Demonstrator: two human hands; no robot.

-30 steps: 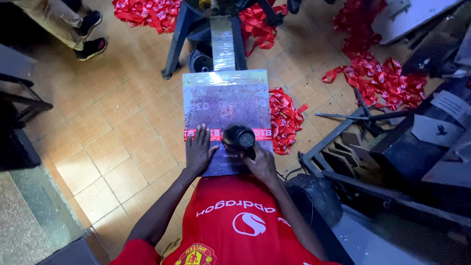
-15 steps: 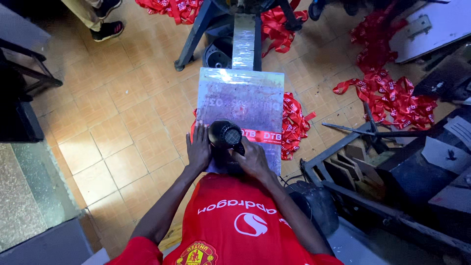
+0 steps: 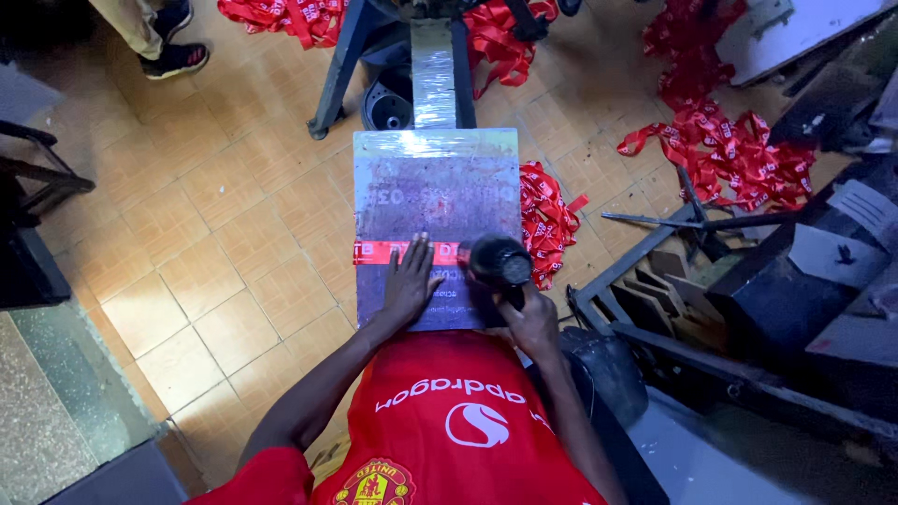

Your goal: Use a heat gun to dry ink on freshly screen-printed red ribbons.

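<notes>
At the far left stood a dark metal frame (image 3: 37,196) on the tan tiled floor (image 3: 215,224), and another person's black shoe (image 3: 175,60) showed at the top. The left hand (image 3: 410,281) lay open, palm down and fingers spread, pressing the red printed ribbon strip (image 3: 374,252) flat across the grey, film-wrapped rectangular printing board (image 3: 437,201). Just beside it, at the board's right edge, the right hand (image 3: 533,323) was closed around the handle of a black round-nozzled heat gun (image 3: 500,264), held over the ribbon's right part. Further right, loose red ribbons (image 3: 547,220) lay heaped on the floor beside dark metal racks (image 3: 711,281).
</notes>
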